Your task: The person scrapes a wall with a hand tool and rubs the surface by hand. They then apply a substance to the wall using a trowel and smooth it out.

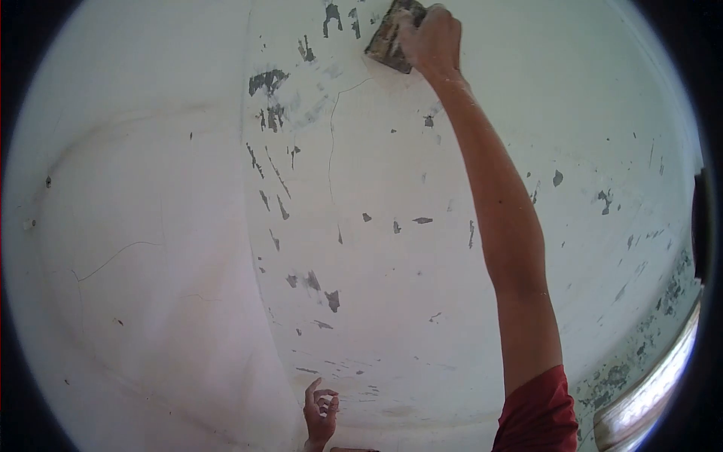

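There are two hands, one left hand (320, 416) and one right hand (437, 41), one flat tool (388, 45), one red sleeve (537, 414), and grey patches (332, 300) too many to count across the wall (407, 166).

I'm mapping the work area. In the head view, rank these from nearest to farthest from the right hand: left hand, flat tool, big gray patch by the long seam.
From the right hand:
1. Flat tool: in its grip, up top.
2. Gray patch: to the left, beside the seam.
3. Left hand: far below, at the bottom edge.
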`<state>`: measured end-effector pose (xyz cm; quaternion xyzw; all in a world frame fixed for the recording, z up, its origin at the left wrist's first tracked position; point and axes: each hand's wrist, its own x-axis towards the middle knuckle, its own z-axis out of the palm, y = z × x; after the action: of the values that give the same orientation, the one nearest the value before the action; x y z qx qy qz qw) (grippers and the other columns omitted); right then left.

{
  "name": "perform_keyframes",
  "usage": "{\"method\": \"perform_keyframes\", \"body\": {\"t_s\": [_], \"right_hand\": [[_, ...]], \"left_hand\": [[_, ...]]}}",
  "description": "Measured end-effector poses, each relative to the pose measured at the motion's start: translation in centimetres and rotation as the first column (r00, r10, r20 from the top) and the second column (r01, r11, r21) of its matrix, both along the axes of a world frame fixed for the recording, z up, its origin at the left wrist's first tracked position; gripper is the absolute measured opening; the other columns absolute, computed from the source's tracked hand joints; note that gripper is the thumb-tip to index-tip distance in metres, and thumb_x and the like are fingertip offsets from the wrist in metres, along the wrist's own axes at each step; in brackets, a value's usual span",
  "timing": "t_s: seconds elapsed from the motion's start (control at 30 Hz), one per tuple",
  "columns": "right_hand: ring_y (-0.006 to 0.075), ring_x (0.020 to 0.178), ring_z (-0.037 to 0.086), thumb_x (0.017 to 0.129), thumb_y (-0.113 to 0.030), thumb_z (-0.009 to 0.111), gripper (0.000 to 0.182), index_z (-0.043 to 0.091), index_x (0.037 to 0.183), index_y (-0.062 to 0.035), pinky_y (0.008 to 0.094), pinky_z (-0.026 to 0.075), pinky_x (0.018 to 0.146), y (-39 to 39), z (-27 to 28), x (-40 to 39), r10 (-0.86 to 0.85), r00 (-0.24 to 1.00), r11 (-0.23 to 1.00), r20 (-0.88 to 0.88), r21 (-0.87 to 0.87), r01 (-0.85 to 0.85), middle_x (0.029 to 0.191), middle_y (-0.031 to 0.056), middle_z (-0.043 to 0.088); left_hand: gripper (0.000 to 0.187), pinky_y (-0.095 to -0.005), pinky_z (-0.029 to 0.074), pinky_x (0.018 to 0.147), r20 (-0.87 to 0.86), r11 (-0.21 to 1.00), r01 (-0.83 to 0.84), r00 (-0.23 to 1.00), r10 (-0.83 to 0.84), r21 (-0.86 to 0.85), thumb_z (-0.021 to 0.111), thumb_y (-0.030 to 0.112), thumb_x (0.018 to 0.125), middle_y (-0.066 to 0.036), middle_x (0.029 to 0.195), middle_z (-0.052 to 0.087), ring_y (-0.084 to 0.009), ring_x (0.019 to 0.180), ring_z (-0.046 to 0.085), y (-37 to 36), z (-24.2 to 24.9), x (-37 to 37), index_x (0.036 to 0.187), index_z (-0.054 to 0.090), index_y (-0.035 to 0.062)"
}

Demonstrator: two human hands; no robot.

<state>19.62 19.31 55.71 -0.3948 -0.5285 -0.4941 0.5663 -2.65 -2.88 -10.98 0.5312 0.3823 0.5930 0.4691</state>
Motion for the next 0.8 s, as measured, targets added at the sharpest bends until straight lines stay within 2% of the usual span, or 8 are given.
{"method": "perform_keyframes", "body": {"t_s": [0.1, 0.27, 0.3, 0.33, 0.4, 0.5, 0.67, 0.8], "right_hand": [[0.0359, 0.082, 0.07, 0.097, -0.031, 0.069, 0.043, 0.064, 0.102, 0.0117, 0.0439, 0.055, 0.076, 1.1, -0.5, -2.9, 0.044, 0.999, 0.992, -0.017, 0.115, -0.041, 0.089, 0.0268, 0.07], [0.0443, 0.096, 0.07, 0.094, -0.03, 0.07, 0.042, 0.065, 0.097, 0.0123, 0.0486, 0.056, 0.08, -0.4, -0.4, -3.7, 0.344, 0.934, 0.925, -0.1, -0.136, -0.355, 0.1, 0.0333, 0.069], [0.0263, 0.08, 0.074, 0.095, -0.029, 0.071, 0.042, 0.071, 0.097, 0.0133, 0.0393, 0.058, 0.074, -0.8, -0.9, -2.8, 0.478, 0.876, 0.866, -0.068, -0.128, -0.482, 0.088, 0.0213, 0.075], [0.0263, 0.08, 0.074, 0.095, -0.029, 0.071, 0.042, 0.071, 0.097, 0.0133, 0.0393, 0.058, 0.074, -1.3, -1.2, -1.8, 0.481, 0.874, 0.865, -0.061, -0.127, -0.485, 0.088, 0.0213, 0.075], [0.0228, 0.077, 0.073, 0.098, -0.024, 0.069, 0.037, 0.07, 0.102, 0.013, 0.0364, 0.059, 0.071, -2.5, -1.1, 0.3, 0.817, 0.536, 0.528, -0.213, -0.101, -0.843, 0.092, 0.018, 0.075], [0.0257, 0.076, 0.074, 0.099, -0.021, 0.068, 0.034, 0.069, 0.105, 0.0126, 0.0369, 0.062, 0.071, -3.7, 0.7, 4.1, 0.873, 0.388, 0.407, -0.294, 0.004, -0.913, 0.095, 0.0181, 0.075], [0.0256, 0.078, 0.075, 0.098, -0.023, 0.069, 0.038, 0.067, 0.108, 0.0146, 0.0364, 0.063, 0.075, -5.0, 5.5, 9.0, 0.889, 0.417, 0.436, -0.189, 0.067, -0.898, 0.095, 0.0184, 0.075], [0.0208, 0.077, 0.075, 0.097, -0.029, 0.07, 0.043, 0.07, 0.102, 0.0136, 0.0334, 0.06, 0.074, -6.4, 8.2, 8.5, 0.645, 0.724, 0.759, -0.245, 0.098, -0.644, 0.09, 0.0169, 0.076]], "left_hand": [[0.062, -0.0232, 0.055, 0.058, 0.033, 1.0, 0.027, 0.999, -0.027, 0.005, 0.07, 0.015, 0.097, -0.012, 0.106, 0.07, -0.0108, 0.071, 0.066, 0.3, 0.4, 0.6, 0.148, 0.039, -0.0007], [0.064, -0.0232, 0.054, 0.057, -0.013, 0.999, 0.033, 0.999, -0.033, 0.035, 0.07, 0.016, 0.097, -0.011, 0.106, 0.07, -0.0103, 0.071, 0.066, -0.1, 1.0, 1.1, 0.149, 0.037, 0.0003], [0.064, -0.0231, 0.053, 0.057, -0.014, 0.998, 0.028, 1.0, -0.027, 0.058, 0.07, 0.016, 0.097, -0.011, 0.106, 0.07, -0.01, 0.072, 0.066, -0.1, 1.0, 1.0, 0.15, 0.036, 0.0008], [0.064, -0.0231, 0.053, 0.057, -0.009, 0.998, 0.024, 1.0, -0.023, 0.062, 0.07, 0.016, 0.097, -0.011, 0.106, 0.07, -0.01, 0.072, 0.066, -0.5, 1.2, 0.9, 0.15, 0.036, 0.0008], [0.058, -0.025, 0.053, 0.058, 0.047, 1.0, -0.027, 0.999, 0.027, -0.007, 0.072, 0.017, 0.094, -0.011, 0.106, 0.071, -0.0128, 0.07, 0.066, -1.4, 1.9, 0.8, 0.144, 0.046, 0.0009], [0.067, -0.0227, 0.053, 0.055, 0.019, 0.999, -0.012, 1.0, 0.013, -0.047, 0.07, 0.016, 0.096, -0.013, 0.108, 0.069, -0.0118, 0.072, 0.065, -2.2, 1.1, 0.2, 0.151, 0.034, 0.0007], [0.06, -0.0293, 0.054, 0.057, -0.003, 0.996, -0.067, 0.998, 0.068, 0.061, 0.067, 0.022, 0.102, -0.008, 0.106, 0.07, -0.0134, 0.066, 0.061, -2.9, 0.4, 0.3, 0.154, 0.041, 0.0086], [0.059, -0.0282, 0.052, 0.056, -0.047, 0.993, -0.092, 0.994, 0.095, 0.071, 0.066, 0.02, 0.102, -0.008, 0.105, 0.07, -0.013, 0.067, 0.061, -2.3, 0.4, 0.7, 0.154, 0.041, 0.0078]]}}
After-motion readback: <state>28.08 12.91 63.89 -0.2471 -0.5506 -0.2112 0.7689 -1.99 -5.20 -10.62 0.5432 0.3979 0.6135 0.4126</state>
